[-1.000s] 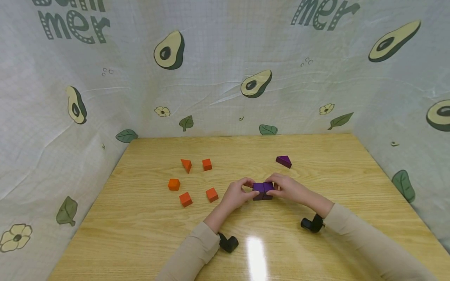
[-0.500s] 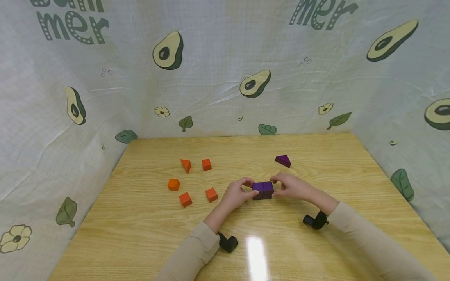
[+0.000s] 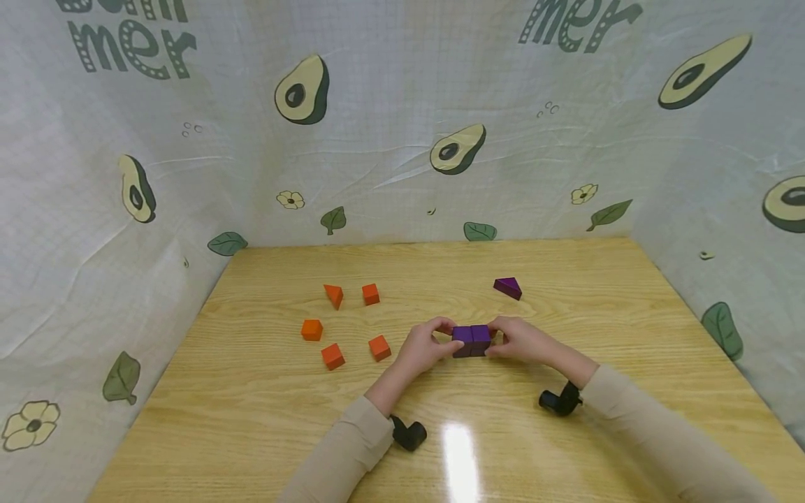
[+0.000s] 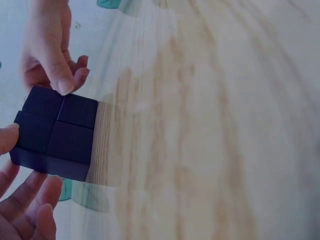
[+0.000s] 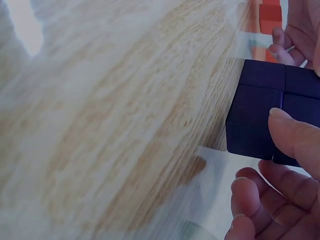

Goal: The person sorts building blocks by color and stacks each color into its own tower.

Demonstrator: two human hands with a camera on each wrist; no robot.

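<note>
Head view: I see both forearms [image 3: 349, 443] slanting inward, the left hand [image 3: 423, 346] and right hand [image 3: 522, 339] facing each other, each with its thumb on the near side and fingers bent to the far side. Between them sit the purple cubes [image 3: 471, 341], pinched from either end, while a purple wedge [image 3: 508, 288] lies just beyond the right hand.

purp cubes [image 4: 70, 137] 4 | purp tri [image 3: 508, 287] 1 | org cubes [image 3: 379, 348] 4 | org tri [image 3: 335, 296] 1
</note>
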